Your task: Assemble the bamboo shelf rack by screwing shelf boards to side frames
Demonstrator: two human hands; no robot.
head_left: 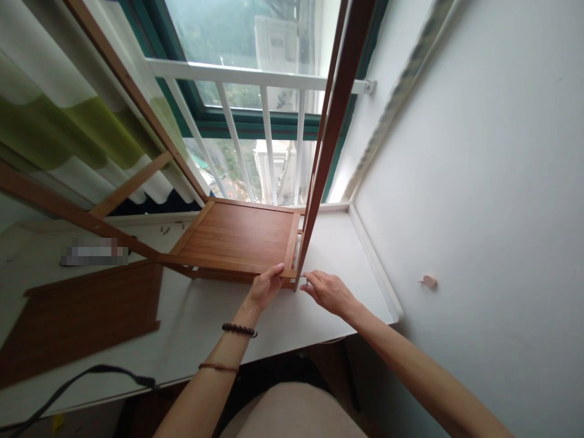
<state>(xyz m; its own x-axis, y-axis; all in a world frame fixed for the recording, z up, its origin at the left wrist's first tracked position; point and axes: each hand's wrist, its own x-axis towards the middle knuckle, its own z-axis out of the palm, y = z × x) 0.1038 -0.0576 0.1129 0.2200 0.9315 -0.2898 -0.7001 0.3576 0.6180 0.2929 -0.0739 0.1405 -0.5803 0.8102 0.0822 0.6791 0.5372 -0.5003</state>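
A wooden rack stands on the white tabletop, its brown shelf board [241, 234] set low between tall side posts. My left hand [267, 286] grips the shelf's front right corner, thumb on top and fingers beneath. Just outside the right post [319, 152], my right hand [326, 291] is closed in a pinch. A small thin metal piece [305, 280] shows at its fingertips, against the foot of the post; whether it is a screw or a hex key I cannot tell.
A loose wooden panel [86, 316] lies left on the white table [205, 340], near a blurred-out item [94, 251]. Several small screws or pegs [165, 230] lie behind it. A dark strap [100, 368] crosses the front edge. Window railing [255, 76], curtain [82, 128] and white wall [479, 182] surround the rack.
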